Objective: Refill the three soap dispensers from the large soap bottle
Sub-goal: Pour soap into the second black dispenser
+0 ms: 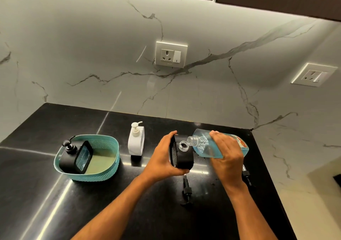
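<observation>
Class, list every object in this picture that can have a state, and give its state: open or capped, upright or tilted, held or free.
Large soap bottle: uncapped, tilted, mouth near the dispenser's opening, held in right hand.
Black dispenser: pump off, neck open, held in left hand.
Black pump: removed, lying on the counter.
White dispenser: pump on, upright, free.
Black dispenser in basket: pump on, standing in the teal basket.

Both bare forearms reach forward from the lower edge of the view, converging slightly. The left hand (162,156) is cupped, thumb toward the far side and fingers curled round the near side of what it grips. The right hand (226,152) lies palm down, fingers spread and wrapped over what it holds, wrist bent slightly inward.
</observation>
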Tool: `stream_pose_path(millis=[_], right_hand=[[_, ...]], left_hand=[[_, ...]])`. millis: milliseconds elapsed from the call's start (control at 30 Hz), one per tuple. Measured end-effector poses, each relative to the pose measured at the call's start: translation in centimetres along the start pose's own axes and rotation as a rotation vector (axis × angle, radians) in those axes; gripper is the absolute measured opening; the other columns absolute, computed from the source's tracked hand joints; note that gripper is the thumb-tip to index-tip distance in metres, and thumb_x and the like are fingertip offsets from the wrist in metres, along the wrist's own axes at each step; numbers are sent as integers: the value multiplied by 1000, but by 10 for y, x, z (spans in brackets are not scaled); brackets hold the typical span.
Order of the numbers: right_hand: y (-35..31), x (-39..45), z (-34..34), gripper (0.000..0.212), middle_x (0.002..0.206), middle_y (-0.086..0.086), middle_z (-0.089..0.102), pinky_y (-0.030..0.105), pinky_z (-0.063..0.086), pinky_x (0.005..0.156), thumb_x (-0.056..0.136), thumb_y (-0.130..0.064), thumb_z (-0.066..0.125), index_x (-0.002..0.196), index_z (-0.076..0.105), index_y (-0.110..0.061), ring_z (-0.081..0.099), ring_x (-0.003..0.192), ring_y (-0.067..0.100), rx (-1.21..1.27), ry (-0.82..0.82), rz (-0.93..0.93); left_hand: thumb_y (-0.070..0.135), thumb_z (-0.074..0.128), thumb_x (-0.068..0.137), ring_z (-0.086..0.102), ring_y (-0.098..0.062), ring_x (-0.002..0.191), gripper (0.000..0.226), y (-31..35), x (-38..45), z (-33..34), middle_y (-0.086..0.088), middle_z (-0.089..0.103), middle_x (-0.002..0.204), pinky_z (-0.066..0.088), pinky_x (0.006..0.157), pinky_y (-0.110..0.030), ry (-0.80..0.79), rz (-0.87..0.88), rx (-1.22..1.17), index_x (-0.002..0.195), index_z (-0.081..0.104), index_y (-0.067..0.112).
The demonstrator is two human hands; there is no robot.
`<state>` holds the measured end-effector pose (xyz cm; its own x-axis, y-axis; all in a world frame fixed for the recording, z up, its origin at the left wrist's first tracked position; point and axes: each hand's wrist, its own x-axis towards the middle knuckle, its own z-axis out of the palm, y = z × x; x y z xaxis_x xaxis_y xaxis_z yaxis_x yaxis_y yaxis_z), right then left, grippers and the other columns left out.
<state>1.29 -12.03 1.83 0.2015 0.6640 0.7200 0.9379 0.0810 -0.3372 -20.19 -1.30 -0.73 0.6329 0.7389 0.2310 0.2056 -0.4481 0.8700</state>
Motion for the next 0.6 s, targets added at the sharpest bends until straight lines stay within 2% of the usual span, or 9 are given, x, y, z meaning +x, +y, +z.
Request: stream_pose_path(millis=[600], right_hand=[[13, 3, 0, 72, 133, 10, 68, 51, 53, 104, 68, -12, 94, 133, 66, -6, 63, 127, 28, -103, -68, -40]], left_hand=[[42, 98, 59, 46, -6, 138, 124, 0, 4, 3, 13, 44, 149, 40, 116, -21, -46, 0, 12, 159, 28, 23]])
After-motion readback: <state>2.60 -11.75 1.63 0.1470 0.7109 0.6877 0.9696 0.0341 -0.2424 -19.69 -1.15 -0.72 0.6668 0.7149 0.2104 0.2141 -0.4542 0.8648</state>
